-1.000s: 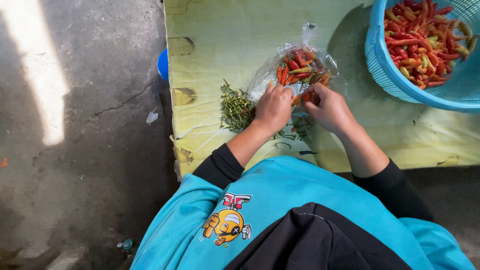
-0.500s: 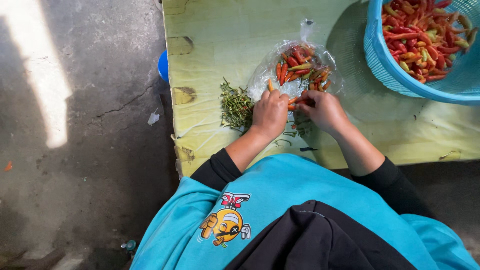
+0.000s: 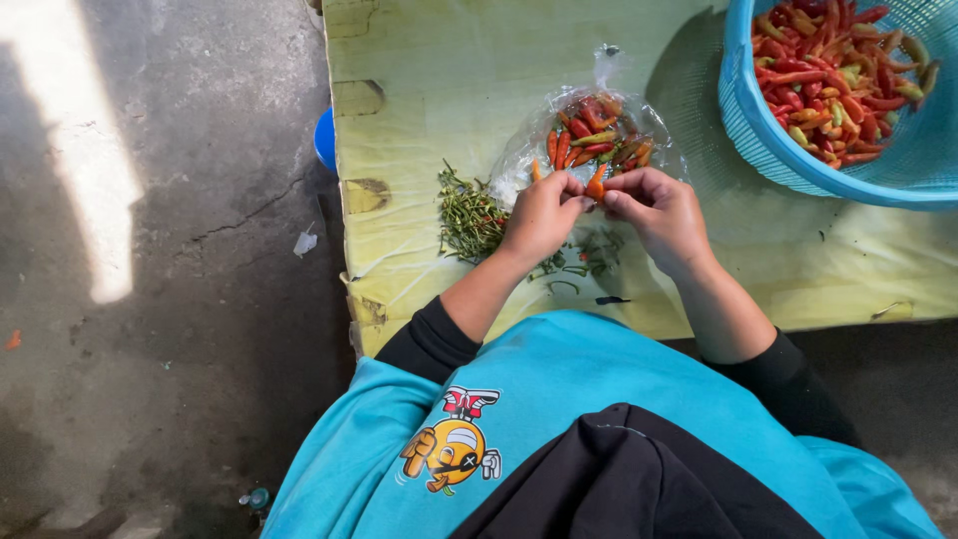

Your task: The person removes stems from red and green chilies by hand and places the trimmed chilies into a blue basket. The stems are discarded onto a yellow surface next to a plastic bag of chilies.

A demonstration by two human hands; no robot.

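Pinching of one small orange chili [image 3: 596, 184] is recorded at the near edge of the desk [image 3: 449, 80]: the left hand [image 3: 542, 215] and right hand [image 3: 661, 212] are brought together over it, fingers [image 3: 577, 190] pressed onto the pepper from both sides. Half a second earlier the hands are seen lower and closer to the body; they are now lifted slightly toward the bag, with the chili raised between them, so the piece is judged to be in mid-handling, its stem end being worked.

Just left of the left hand, a heap of green stems [image 3: 467, 212] is noted; loose stems [image 3: 574, 262] are scattered beneath the wrists.

Directly beyond the hands, a clear plastic bag [image 3: 559, 135] holding red, orange and green chilies is listed, touching the fingertips or nearly so.

Far right, a blue basket [image 3: 768, 140] filled with more chilies is entered, well apart from the hands. Its position is unchanged.
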